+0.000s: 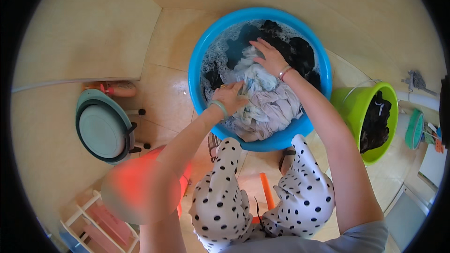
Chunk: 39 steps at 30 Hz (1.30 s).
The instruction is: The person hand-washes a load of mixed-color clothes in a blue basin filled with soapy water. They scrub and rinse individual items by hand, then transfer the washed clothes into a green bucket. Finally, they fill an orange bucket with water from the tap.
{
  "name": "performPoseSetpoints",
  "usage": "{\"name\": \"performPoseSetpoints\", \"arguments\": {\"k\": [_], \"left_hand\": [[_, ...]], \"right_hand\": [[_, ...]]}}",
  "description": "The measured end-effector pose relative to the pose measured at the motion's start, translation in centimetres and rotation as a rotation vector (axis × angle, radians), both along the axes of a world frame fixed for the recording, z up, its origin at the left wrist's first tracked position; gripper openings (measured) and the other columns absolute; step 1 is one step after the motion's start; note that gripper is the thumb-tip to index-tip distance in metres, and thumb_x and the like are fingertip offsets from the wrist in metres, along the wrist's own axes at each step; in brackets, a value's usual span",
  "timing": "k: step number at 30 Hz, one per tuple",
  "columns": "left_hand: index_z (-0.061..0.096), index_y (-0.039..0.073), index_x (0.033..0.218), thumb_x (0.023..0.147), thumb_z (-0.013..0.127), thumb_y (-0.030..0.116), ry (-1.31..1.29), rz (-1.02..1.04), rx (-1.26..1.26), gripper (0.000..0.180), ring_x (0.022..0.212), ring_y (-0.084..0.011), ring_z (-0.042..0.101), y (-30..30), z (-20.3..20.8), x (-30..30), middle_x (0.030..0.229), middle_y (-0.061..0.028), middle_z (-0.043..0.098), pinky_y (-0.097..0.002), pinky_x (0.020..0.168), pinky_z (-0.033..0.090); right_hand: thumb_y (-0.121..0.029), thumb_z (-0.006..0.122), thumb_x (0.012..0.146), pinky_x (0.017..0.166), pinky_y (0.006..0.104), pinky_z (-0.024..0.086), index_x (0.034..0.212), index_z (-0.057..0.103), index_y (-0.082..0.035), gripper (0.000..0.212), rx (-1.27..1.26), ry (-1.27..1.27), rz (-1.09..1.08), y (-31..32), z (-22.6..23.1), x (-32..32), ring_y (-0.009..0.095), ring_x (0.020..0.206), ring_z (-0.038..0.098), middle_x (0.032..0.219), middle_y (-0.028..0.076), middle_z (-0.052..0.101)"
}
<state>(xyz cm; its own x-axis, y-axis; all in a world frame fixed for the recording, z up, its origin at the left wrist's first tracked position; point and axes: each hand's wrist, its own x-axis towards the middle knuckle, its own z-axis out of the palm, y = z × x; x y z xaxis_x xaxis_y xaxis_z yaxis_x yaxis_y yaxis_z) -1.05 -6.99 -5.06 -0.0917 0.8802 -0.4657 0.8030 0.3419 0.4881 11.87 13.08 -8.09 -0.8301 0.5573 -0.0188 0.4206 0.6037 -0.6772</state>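
Left hand: the left hand, a pale green bangle on its wrist, was clenched around a fold of the pale blue-and-white wet garment, near the left wall of the round blue plastic basin.
Right hand: the right hand lay released, fingers spread flat, pressing on the far end of the same garment toward the basin's far rim.
Garment place: it was heaped in the middle and near half of the basin, partly sunk in soapy water, with dark clothes beside it along the far-right wall.
Long axis: the bunched cloth ran roughly from the far rim down to the near rim, leaning slightly right; which end was collar or hem I could not tell.
Doing it well: in my judgement the flat hand should pin the cloth while the clenched one rubs against it, keeping both low inside the basin so suds stay off the tiled floor.
Nearby: a lime green bucket holding black cloth stood just beside the basin's right edge; a teal basin leaned well apart on the left.
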Motion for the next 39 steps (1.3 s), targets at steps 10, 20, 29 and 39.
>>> {"name": "performPoseSetpoints", "arguments": {"k": [10,20,29,39], "left_hand": [[0.057,0.019,0.125,0.082,0.067,0.029,-0.219,-0.017,-0.166,0.046,0.109,-0.0325,0.059,2.4,2.3,-1.4,0.121,-0.011,0.057,-0.04,0.093,0.047],[0.051,0.01,0.136,0.071,0.085,0.032,-0.614,0.455,0.213,0.077,0.121,-0.0303,0.055,6.3,-0.3,-0.9,0.131,-0.0178,0.056,-0.0368,0.102,0.043],[0.058,0.003,0.102,0.087,0.064,-0.004,-1.214,1.077,0.437,0.018,0.081,-0.0079,0.062,5.9,1.9,-2.6,0.09,-0.0037,0.068,-0.0236,0.071,0.049],[0.065,0.001,0.103,0.084,0.068,0.0,-0.843,0.448,0.682,0.019,0.085,-0.0074,0.06,7.0,10.1,0.2,0.096,-0.0027,0.067,-0.0217,0.073,0.048]], "right_hand": [[-0.028,0.068,0.089,0.056,0.0238,0.044,0.1,0.069,-0.002,0.028,-0.824,0.122,-0.494,1.2,1.8,0.9,0.01,0.063,0.057,0.074,0.002,0.064],[-0.016,0.061,0.091,0.083,0.0257,0.048,0.104,0.066,-0.001,0.021,-1.025,0.899,-0.6,-0.4,18.0,2.0,0.013,0.092,0.063,0.099,0.007,0.066],[-0.027,0.063,0.089,0.06,0.044,0.052,0.116,0.061,-0.007,0.033,-0.159,-0.209,-0.409,4.7,8.9,5.9,0.026,0.077,0.067,0.08,0.006,0.067],[-0.012,0.074,0.079,0.101,0.0338,0.043,0.134,0.051,-0.005,0.06,-0.418,0.179,-0.022,1.0,5.4,3.6,0.023,0.12,0.055,0.134,0.011,0.054]]}}
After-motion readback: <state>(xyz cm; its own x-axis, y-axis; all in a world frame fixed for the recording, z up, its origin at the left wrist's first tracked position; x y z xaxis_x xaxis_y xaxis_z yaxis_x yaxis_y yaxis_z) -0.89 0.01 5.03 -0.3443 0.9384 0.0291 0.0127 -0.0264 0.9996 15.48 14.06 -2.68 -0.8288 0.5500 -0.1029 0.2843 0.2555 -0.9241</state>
